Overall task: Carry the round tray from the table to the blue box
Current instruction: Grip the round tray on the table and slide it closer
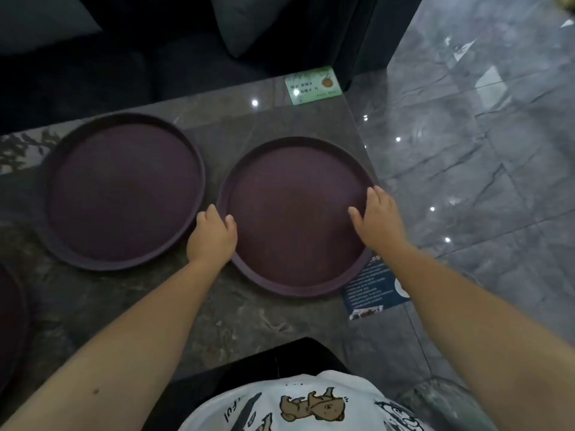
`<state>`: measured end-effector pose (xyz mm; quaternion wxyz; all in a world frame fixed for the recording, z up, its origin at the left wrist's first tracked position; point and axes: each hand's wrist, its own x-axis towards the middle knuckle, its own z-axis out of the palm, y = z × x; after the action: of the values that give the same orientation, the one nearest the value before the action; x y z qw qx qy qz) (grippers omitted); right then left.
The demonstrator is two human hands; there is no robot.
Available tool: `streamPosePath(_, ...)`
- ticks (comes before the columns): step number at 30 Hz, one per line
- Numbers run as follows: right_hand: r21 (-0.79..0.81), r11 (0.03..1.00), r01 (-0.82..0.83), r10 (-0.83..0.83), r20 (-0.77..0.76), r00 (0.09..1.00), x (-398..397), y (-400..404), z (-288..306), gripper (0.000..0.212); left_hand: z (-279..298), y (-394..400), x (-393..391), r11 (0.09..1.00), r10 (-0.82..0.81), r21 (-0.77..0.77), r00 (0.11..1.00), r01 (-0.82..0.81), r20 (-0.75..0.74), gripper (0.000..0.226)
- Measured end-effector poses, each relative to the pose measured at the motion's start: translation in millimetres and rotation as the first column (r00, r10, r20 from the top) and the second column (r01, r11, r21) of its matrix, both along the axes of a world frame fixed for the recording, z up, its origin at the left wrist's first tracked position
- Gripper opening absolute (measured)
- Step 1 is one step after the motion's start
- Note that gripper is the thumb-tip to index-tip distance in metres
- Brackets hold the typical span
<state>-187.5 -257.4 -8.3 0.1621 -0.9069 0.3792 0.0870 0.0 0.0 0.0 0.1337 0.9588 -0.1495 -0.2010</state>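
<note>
A dark purple round tray lies flat near the right corner of the dark marble table. My left hand grips its left rim, thumb inside the tray and fingers outside. My right hand holds the right rim, thumb resting on the tray's floor and fingers curled over the edge. No blue box is in view.
A second round tray sits just left, its rim close to my left hand. Part of a third tray shows at the left edge. A green card and a dark blue leaflet lie on the table. Dark sofa behind, glossy tiled floor to the right.
</note>
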Motion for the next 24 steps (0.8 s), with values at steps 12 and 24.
streamPosePath(12, 0.053, 0.957, 0.286, -0.286, -0.01, 0.958, 13, -28, -10, 0.049, -18, -7, 12, 0.987, 0.159, 0.006, 0.987, -0.159, 0.001, 0.028)
streamPosePath(24, 0.25, 0.9, 0.356, -0.411, 0.217, 0.885, 9, -33, 0, 0.025, -3, 13, 16, 0.962, 0.247, -0.128, 0.969, -0.243, 0.016, 0.029)
